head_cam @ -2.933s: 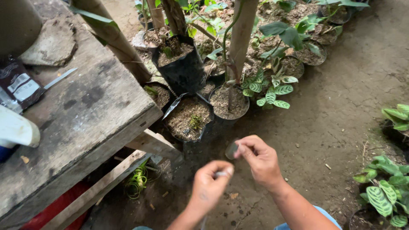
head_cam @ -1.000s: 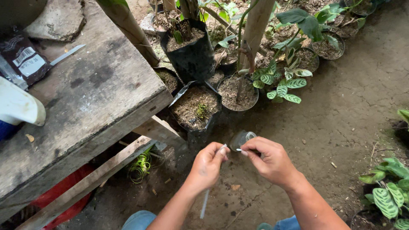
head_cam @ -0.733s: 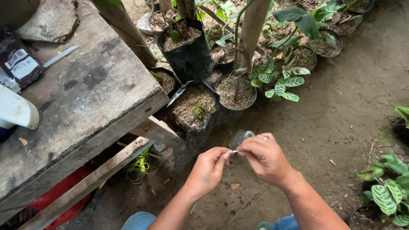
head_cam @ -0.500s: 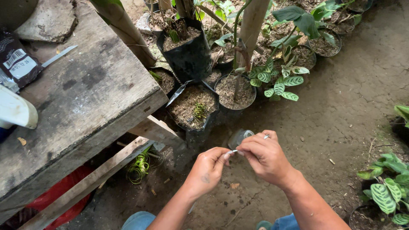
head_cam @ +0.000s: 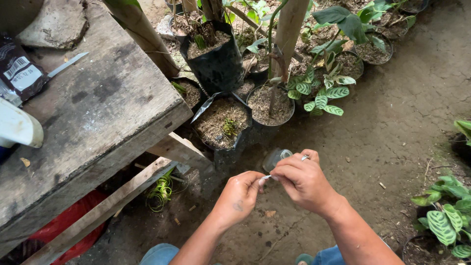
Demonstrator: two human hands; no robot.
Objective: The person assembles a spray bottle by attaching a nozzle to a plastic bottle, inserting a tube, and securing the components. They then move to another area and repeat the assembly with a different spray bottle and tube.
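Left hand (head_cam: 239,196): lower centre of frame, curled, thumb and forefinger pinched together on the left end of a thin pale strip (head_cam: 267,177).
Right hand (head_cam: 301,180): just right of the left hand, knuckles up, fingers closed on the strip's right end; a short whitish tip showing above the forefinger; a small clear container (head_cam: 275,158) tucked under the fingers, its round mouth peeking out at upper left of the hand.
Strip, place: centre of frame, spanning the small gap between the two hands, above bare earth.
Strip, long axis: roughly left to right, rising slightly toward the right; mostly hidden inside the fingers, kind of material not discernible.
Nearer hand: neither; both in contact, one at each end.
Ahead of the hands: black grow bag of soil (head_cam: 222,122) with a small green sprout, just above the hands; round black pot (head_cam: 271,104) beside it to the right; taller black bag (head_cam: 214,59) behind.
Left side: weathered wooden bench (head_cam: 93,118), upper left of frame, carrying a dark sachet (head_cam: 18,73) and a slim metal blade (head_cam: 67,64).
Under the bench: coil of green string (head_cam: 160,190) and a red sheet (head_cam: 68,221), lower left.
Right side: patterned-leaf plants (head_cam: 321,93) at upper centre-right, more at lower right edge.
Obstruction: nothing between the two hands; bench frame near, to the left of the left hand.
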